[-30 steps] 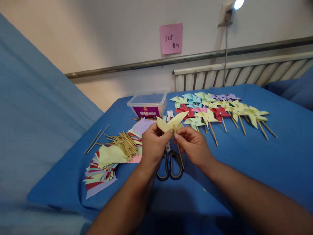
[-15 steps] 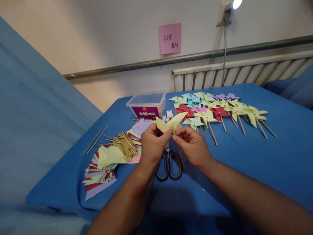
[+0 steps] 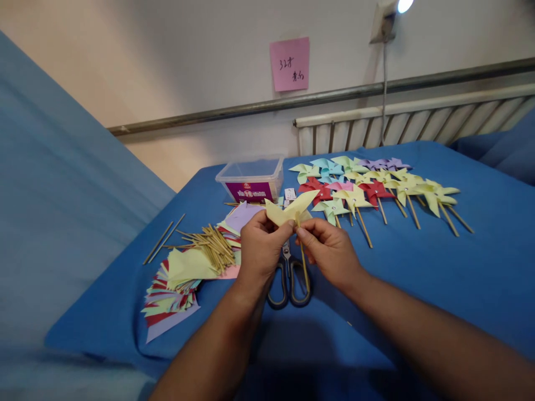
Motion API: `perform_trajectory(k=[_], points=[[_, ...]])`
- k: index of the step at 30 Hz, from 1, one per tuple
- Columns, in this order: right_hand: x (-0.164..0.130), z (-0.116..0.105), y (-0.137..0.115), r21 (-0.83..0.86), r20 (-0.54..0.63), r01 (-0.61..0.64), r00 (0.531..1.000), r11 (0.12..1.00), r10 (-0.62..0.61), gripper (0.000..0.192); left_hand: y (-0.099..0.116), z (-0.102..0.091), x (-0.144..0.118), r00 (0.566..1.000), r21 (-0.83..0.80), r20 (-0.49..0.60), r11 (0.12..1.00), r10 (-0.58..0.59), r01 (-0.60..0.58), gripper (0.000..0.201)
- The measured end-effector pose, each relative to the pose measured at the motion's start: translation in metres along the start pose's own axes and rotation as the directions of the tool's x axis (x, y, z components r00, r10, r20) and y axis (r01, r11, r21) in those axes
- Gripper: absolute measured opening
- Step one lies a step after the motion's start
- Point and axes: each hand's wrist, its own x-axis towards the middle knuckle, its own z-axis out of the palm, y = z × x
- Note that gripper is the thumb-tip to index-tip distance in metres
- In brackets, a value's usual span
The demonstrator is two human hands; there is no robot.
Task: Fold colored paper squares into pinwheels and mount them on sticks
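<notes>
My left hand [image 3: 259, 249] pinches a pale yellow paper pinwheel [image 3: 289, 210] by its left blades, above the blue cloth. My right hand [image 3: 330, 249] grips the thin wooden stick [image 3: 304, 267] at the pinwheel's centre; the stick hangs down between both hands. Directly under the hands lie scissors [image 3: 288, 281] with grey and yellow handles.
Several finished pinwheels [image 3: 376, 186] on sticks lie at the right back of the blue table [image 3: 438, 267]. A stack of coloured paper squares [image 3: 175, 284] and loose wooden sticks [image 3: 211, 245] lie left. A clear plastic box [image 3: 251, 178] stands behind. A radiator [image 3: 413, 122] runs along the wall.
The stick's lower end has swung slightly left, now hanging more upright. Both hands stay in place on the pinwheel.
</notes>
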Motion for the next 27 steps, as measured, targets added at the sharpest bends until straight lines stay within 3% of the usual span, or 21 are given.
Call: perform_trajectory(k=[14,27], points=[[0.0038,-0.0012,-0.0016,0.146,0.033,-0.089,0.996,0.985,0.085,0.029,-0.0017,-0.0012,0.0017,1.000,0.011,0.007,1.000,0.006,-0.006,0.025],[0.0044,-0.0015,0.0020,0.151,0.035,-0.107,0.994,0.983,0.103,0.029,-0.0029,-0.0017,0.0007,1.000,0.039,0.020,0.999,0.011,-0.012,0.024]])
